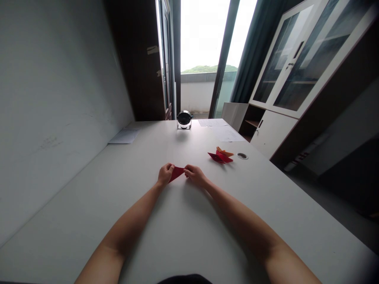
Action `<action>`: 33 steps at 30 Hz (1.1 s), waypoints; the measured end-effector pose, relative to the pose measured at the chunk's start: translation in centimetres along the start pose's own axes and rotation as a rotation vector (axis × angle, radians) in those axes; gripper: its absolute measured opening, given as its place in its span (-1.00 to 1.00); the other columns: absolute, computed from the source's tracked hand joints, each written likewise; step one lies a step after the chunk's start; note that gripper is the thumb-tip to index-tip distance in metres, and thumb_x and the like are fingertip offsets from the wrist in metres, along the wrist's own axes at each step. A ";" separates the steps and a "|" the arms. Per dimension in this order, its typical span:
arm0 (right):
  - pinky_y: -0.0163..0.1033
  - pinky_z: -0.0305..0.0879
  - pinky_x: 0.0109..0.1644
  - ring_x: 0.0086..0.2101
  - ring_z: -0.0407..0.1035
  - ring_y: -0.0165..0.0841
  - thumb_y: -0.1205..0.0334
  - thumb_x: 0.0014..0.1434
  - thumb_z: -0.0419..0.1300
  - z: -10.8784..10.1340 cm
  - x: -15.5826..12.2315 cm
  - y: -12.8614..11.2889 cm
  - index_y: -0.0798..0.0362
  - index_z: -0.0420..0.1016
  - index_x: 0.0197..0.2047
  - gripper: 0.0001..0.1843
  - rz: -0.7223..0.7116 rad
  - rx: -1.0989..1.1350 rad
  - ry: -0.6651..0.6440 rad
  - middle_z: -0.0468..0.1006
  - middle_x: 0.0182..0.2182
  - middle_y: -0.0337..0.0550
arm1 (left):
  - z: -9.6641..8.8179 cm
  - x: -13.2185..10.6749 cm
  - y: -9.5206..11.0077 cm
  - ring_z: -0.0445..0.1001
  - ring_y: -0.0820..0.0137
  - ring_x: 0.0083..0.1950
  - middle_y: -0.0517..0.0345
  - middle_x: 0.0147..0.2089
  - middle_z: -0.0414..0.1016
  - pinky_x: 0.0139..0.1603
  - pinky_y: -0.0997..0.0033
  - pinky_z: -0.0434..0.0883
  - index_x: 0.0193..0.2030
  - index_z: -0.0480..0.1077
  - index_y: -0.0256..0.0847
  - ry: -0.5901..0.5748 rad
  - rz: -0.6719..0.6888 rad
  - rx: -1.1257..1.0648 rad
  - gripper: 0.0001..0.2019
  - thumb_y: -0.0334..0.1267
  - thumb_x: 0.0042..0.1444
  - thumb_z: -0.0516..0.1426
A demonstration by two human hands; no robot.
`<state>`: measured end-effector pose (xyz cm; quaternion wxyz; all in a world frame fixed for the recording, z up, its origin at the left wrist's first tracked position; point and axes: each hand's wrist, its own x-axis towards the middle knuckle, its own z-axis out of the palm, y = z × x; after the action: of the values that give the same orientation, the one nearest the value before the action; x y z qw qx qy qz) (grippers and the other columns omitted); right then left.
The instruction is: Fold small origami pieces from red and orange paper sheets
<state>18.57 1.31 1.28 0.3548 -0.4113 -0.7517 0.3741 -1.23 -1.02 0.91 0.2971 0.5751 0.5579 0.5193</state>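
Note:
A dark red piece of folded paper [176, 174], roughly triangular, is stretched between my two hands just above the white table. My left hand [166, 173] grips its left side with the fingers curled closed. At the paper's right tip, my right hand [194, 174] pinches it between thumb and fingers. Part of the paper is hidden behind the left fingers. To the right of my right hand, several folded paper pieces [221, 157], red and orange, lie together on the table.
The white table [160, 236] meets a wall on the left. A round metal-framed device [184, 119] stands at its far edge. Paper sheets lie at the far left [123, 136] and far right [231, 134]. A round cable hole [242, 156] sits near the right edge, beside cabinets [276, 128].

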 end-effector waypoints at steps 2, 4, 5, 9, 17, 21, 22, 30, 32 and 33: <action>-0.34 0.20 -0.37 -0.49 0.34 -0.42 0.11 0.21 0.10 0.0 0.0 0.0 0.03 0.46 -0.37 -0.78 -0.010 -0.003 -0.001 0.53 -0.52 -0.26 | 0.0 0.0 -0.1 0.33 0.43 -0.45 0.20 -0.49 0.42 -0.42 0.46 0.22 -0.45 0.39 -0.20 -0.001 0.003 0.003 -0.70 -0.05 0.17 0.06; -0.34 0.20 -0.37 -0.49 0.34 -0.42 0.12 0.21 0.10 -0.1 0.0 0.0 0.03 0.46 -0.36 -0.79 -0.016 -0.001 -0.003 0.53 -0.52 -0.26 | 0.0 0.0 -0.1 0.34 0.42 -0.44 0.19 -0.48 0.43 -0.41 0.46 0.22 -0.44 0.39 -0.20 -0.010 0.004 0.003 -0.70 -0.05 0.18 0.06; -0.34 0.20 -0.37 -0.50 0.34 -0.42 0.12 0.21 0.10 0.0 0.0 0.0 0.03 0.46 -0.36 -0.79 -0.015 0.001 -0.004 0.53 -0.52 -0.26 | 0.0 0.0 -0.1 0.34 0.42 -0.44 0.19 -0.48 0.43 -0.41 0.46 0.22 -0.43 0.40 -0.20 -0.011 0.005 0.003 -0.70 -0.05 0.18 0.06; -0.34 0.20 -0.37 -0.50 0.33 -0.42 0.11 0.20 0.10 0.0 0.1 0.0 0.03 0.45 -0.38 -0.78 -0.004 0.005 -0.005 0.53 -0.52 -0.26 | 0.1 0.0 -0.1 0.34 0.42 -0.44 0.19 -0.49 0.43 -0.40 0.46 0.23 -0.45 0.39 -0.20 0.001 0.005 -0.001 -0.71 -0.06 0.16 0.07; -0.34 0.19 -0.37 -0.51 0.31 -0.43 0.12 0.20 0.10 0.0 0.0 -0.1 0.03 0.45 -0.38 -0.79 -0.009 0.015 -0.009 0.52 -0.53 -0.27 | 0.1 0.1 -0.3 0.36 0.41 -0.43 0.17 -0.45 0.46 -0.40 0.45 0.26 -0.41 0.42 -0.21 -0.013 -0.002 -0.019 -0.71 -0.06 0.17 0.07; -0.34 0.18 -0.37 -0.51 0.31 -0.42 0.13 0.20 0.10 0.0 0.0 -0.1 0.03 0.44 -0.39 -0.79 -0.019 0.021 -0.009 0.52 -0.53 -0.27 | 0.1 0.1 -0.5 0.37 0.41 -0.42 0.17 -0.46 0.46 -0.40 0.45 0.26 -0.42 0.41 -0.21 -0.014 0.010 -0.004 -0.71 -0.06 0.18 0.06; -0.34 0.18 -0.37 -0.51 0.30 -0.42 0.13 0.20 0.10 0.0 0.0 -0.1 0.03 0.44 -0.39 -0.79 -0.020 0.019 -0.008 0.52 -0.53 -0.27 | 0.1 0.1 -0.5 0.37 0.41 -0.42 0.16 -0.45 0.46 -0.40 0.45 0.27 -0.41 0.41 -0.21 -0.015 0.009 -0.005 -0.71 -0.06 0.18 0.06; -0.34 0.18 -0.37 -0.51 0.31 -0.42 0.13 0.21 0.10 -0.1 -0.1 -0.2 0.03 0.45 -0.38 -0.79 -0.030 0.012 -0.012 0.52 -0.52 -0.26 | 0.0 0.1 -0.6 0.37 0.41 -0.42 0.16 -0.45 0.45 -0.40 0.45 0.26 -0.41 0.41 -0.21 -0.028 0.011 0.004 -0.70 -0.05 0.19 0.06; -0.34 0.17 -0.37 -0.51 0.31 -0.43 0.13 0.21 0.10 -0.1 -0.1 -0.2 0.03 0.44 -0.39 -0.79 -0.025 0.001 -0.011 0.52 -0.53 -0.27 | 0.0 0.2 -0.7 0.38 0.41 -0.41 0.15 -0.44 0.46 -0.40 0.45 0.26 -0.40 0.42 -0.22 -0.030 0.012 0.005 -0.70 -0.05 0.19 0.06; -0.34 0.17 -0.37 -0.51 0.30 -0.43 0.13 0.21 0.10 -0.1 -0.1 -0.2 0.03 0.44 -0.39 -0.78 -0.021 -0.005 -0.010 0.52 -0.53 -0.27 | 0.0 0.2 -0.7 0.38 0.41 -0.41 0.15 -0.44 0.47 -0.40 0.45 0.26 -0.39 0.42 -0.22 -0.031 0.011 0.003 -0.70 -0.06 0.19 0.06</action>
<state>18.61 1.15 1.50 0.3539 -0.4026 -0.7586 0.3704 -1.48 -0.70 0.30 0.3019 0.5865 0.5509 0.5113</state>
